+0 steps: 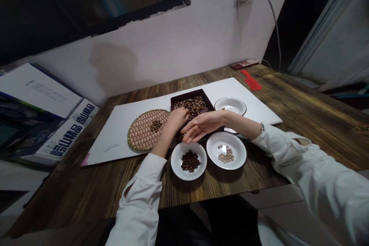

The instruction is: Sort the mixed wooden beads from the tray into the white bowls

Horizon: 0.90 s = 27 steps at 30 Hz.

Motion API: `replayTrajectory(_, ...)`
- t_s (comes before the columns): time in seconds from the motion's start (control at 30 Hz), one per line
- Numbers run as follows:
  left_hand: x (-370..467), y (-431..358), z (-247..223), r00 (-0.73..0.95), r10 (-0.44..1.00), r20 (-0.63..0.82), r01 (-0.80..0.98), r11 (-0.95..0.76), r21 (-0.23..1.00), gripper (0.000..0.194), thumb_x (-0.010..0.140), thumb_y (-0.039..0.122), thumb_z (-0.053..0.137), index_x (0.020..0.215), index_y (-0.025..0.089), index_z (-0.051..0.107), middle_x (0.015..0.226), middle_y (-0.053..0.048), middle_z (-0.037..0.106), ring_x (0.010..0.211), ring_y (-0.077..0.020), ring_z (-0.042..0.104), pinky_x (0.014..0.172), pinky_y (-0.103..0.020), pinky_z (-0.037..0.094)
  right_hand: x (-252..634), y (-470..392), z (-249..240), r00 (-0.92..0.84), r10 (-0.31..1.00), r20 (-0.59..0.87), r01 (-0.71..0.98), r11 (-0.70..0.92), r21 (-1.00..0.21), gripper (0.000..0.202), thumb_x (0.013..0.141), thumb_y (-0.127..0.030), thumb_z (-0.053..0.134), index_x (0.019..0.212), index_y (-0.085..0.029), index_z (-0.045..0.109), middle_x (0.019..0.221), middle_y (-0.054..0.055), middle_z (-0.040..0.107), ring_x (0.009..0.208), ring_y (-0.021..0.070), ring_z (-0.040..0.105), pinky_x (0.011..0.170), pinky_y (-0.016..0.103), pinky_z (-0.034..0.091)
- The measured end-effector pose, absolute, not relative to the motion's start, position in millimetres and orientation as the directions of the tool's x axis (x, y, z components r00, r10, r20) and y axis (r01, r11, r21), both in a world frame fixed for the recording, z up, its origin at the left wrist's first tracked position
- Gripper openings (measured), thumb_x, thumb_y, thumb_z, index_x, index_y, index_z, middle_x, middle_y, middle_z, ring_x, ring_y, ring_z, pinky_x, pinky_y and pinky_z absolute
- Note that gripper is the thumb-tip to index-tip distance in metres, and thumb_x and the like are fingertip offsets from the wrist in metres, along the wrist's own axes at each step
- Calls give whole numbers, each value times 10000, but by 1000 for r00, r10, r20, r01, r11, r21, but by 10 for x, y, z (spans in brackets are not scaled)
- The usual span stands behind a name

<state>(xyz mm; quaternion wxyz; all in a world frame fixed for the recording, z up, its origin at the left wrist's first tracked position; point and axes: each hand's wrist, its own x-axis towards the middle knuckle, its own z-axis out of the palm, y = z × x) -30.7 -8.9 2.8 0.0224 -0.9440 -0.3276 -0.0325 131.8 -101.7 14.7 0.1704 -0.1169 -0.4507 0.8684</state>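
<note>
A dark red box [209, 99] holds a mass of mixed brown and tan beads [191, 104]. My left hand [178, 118] reaches over its left side with curled fingers among the beads; whatever is between the fingertips is too small to make out. Just right of it, my right hand [201, 125] is held palm up over the box's front, fingers stretched out, and no bead shows on it. Nearest me, one white bowl [175, 167] contains dark brown beads [190, 160], and another white bowl [242, 155] pale beads [226, 155].
Left of the box, a round woven tray [138, 134] carries a small pile of brown beads. Behind my right wrist stands a third white bowl [240, 103]. A white board [106, 138] lies underneath. Farther off are a red scoop [252, 81], a phone [244, 63] and stacked boxes [57, 138].
</note>
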Motion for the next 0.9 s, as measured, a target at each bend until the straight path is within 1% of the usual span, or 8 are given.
replayTrajectory(0.2,-326,-87,13,785,611,101,612,-791,20,222,947,203,494,1080,169,668,1086,-86,694,1022,-183,639,915,-271,474,1313,-1011,153,-915,399,-50,-190,-539,-820,455,909,-349,654,1283,-94,599,1296,166,648,1233,222,616,1079,332,462)
replayTrajectory(0.43,-338,-65,0,794,600,101,599,-800,42,229,923,158,516,1103,177,657,1110,-89,689,1056,-191,633,946,-284,474,1315,-1006,143,-914,401,-57,-188,-546,-817,423,927,-310,620,1286,-87,590,1291,186,646,1214,225,630,1061,340,475)
replayTrajectory(0.67,-337,-44,10,804,591,57,591,-806,27,276,907,121,495,1104,179,679,1129,-83,700,1053,-198,641,935,-289,480,1321,-1008,138,-916,397,-50,-191,-542,-818,443,929,-323,617,1294,-74,585,1295,186,643,1215,230,629,1075,348,465)
replayTrajectory(0.9,-331,-45,2,805,590,70,591,-807,12,272,925,153,477,1088,182,694,1104,-79,702,1016,-202,650,901,-291,486,1323,-996,117,-923,383,-23,-204,-539,-817,452,940,-336,608,1305,-71,575,1305,186,638,1220,228,625,1079,348,462)
